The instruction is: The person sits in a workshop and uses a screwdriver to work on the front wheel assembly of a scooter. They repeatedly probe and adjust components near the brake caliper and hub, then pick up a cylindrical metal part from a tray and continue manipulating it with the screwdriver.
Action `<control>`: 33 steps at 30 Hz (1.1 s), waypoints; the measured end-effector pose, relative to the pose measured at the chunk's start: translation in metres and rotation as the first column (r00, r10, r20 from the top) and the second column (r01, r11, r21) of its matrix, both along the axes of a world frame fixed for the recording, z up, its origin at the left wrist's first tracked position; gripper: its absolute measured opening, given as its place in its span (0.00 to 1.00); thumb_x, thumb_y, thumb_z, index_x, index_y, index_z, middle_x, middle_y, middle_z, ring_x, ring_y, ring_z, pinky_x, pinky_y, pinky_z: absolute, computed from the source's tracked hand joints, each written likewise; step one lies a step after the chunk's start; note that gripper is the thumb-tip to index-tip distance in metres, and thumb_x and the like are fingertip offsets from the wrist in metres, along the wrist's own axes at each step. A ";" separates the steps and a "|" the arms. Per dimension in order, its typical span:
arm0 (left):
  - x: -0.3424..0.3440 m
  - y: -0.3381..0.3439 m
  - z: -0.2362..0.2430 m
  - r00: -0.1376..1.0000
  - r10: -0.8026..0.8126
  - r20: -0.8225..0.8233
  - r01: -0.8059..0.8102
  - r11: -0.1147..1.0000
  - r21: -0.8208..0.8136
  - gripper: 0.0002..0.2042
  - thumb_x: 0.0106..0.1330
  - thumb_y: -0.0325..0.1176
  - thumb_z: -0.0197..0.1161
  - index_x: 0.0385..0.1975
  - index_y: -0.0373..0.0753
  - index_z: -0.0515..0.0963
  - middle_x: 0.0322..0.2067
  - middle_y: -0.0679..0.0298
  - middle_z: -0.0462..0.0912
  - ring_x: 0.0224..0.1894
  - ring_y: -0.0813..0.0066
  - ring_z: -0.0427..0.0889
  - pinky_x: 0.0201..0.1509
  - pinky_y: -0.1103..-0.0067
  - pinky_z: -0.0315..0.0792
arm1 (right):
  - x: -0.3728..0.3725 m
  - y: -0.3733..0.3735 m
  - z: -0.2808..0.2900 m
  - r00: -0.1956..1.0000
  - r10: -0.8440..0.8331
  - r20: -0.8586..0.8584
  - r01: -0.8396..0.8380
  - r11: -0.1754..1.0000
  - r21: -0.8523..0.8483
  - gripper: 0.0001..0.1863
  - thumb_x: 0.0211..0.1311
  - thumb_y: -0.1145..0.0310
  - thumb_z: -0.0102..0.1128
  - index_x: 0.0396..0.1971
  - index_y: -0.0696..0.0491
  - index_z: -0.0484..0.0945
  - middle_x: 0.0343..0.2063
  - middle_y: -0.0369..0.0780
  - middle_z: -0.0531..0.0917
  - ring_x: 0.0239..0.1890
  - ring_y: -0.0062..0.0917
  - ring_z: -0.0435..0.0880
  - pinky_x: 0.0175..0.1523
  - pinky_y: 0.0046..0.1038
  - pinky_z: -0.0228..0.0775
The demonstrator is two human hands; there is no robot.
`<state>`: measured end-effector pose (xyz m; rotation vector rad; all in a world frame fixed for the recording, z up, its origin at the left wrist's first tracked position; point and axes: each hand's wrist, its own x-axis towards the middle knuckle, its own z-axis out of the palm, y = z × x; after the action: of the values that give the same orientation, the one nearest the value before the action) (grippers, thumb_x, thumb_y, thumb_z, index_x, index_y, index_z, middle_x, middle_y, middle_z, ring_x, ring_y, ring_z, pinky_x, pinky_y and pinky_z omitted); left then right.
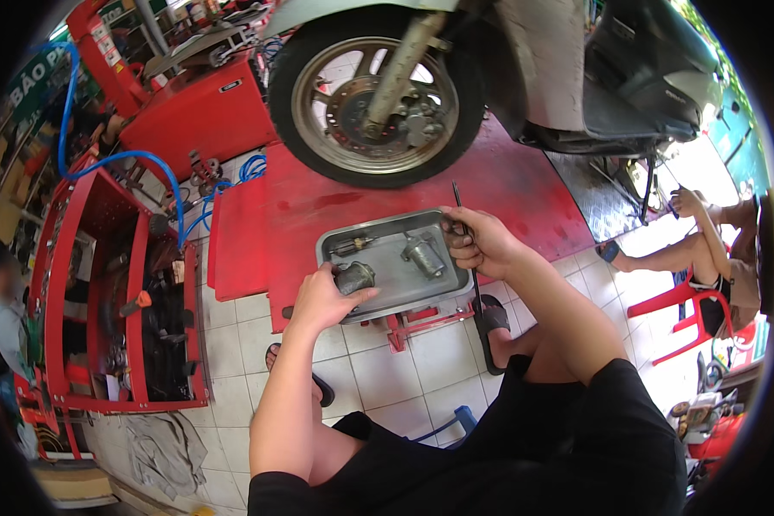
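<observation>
A metal tray (391,294) rests above the red platform, in front of me. My left hand (322,297) is closed round a dull metal cylindrical part (353,276) at its left side. Inside lie a second metal housing (422,255) on the right and a smaller shaft-like part (353,244) at the upper left. My right hand (477,241) is closed on a long, thin dark rod (457,195) at the tray's upper right corner. The rod stands lengthwise, reaching beyond the tray toward the tyre and down past its right edge.
A scooter's front wheel (374,163) stands on the red platform (542,206) beyond the tray. A red tool cart (60,275) and blue hose (129,155) are at left. One person (9,318) is at far left; another (731,258) sits on a red plastic chair at right.
</observation>
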<state>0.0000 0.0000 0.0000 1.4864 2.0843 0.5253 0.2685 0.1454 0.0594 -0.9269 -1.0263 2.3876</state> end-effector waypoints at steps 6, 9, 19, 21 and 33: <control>0.035 0.018 -0.005 0.946 -0.108 -0.304 0.112 0.994 -0.004 0.37 0.50 0.64 0.73 0.44 0.34 0.76 0.26 0.52 0.85 0.33 0.50 0.86 0.38 0.63 0.79 | 0.023 -0.012 0.042 0.997 0.063 -0.037 -0.050 0.955 0.293 0.16 0.71 0.58 0.61 0.28 0.52 0.71 0.17 0.25 0.61 0.16 0.07 0.54 0.19 0.19 0.39; 0.050 0.026 -0.011 0.919 -0.163 -0.358 0.165 0.986 -0.025 0.34 0.55 0.64 0.69 0.44 0.35 0.77 0.28 0.51 0.86 0.34 0.50 0.87 0.38 0.62 0.80 | 0.027 -0.005 0.048 1.000 0.015 0.010 -0.018 0.952 0.304 0.16 0.71 0.58 0.61 0.29 0.53 0.71 0.18 0.25 0.62 0.16 0.07 0.54 0.20 0.19 0.40; 0.066 0.044 -0.028 0.807 -0.242 -0.538 0.237 0.968 -0.081 0.31 0.57 0.62 0.68 0.43 0.36 0.75 0.27 0.53 0.85 0.30 0.54 0.87 0.32 0.64 0.79 | 0.040 0.000 0.049 0.998 0.041 0.044 -0.052 0.961 0.271 0.17 0.67 0.56 0.65 0.33 0.55 0.73 0.19 0.27 0.65 0.17 0.08 0.57 0.20 0.20 0.42; 0.066 0.043 -0.029 0.800 -0.252 -0.545 0.236 0.967 -0.101 0.32 0.56 0.61 0.69 0.44 0.37 0.75 0.27 0.53 0.85 0.30 0.55 0.87 0.32 0.64 0.79 | 0.041 -0.002 0.049 0.999 0.039 0.035 -0.047 0.961 0.273 0.17 0.67 0.56 0.65 0.34 0.56 0.74 0.19 0.28 0.65 0.17 0.09 0.57 0.20 0.19 0.43; 0.057 0.019 -0.011 0.784 -0.160 -0.599 0.100 0.986 -0.133 0.35 0.56 0.62 0.69 0.45 0.31 0.72 0.27 0.53 0.85 0.30 0.53 0.87 0.32 0.64 0.79 | 0.032 0.005 0.035 0.990 -0.132 0.040 0.112 0.936 0.334 0.16 0.71 0.58 0.58 0.37 0.57 0.78 0.24 0.29 0.70 0.20 0.08 0.60 0.23 0.17 0.48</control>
<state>0.0574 0.0188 -0.0108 1.9046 2.3966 -0.1461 0.3008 0.1504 0.0941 -0.9134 -1.3038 2.0127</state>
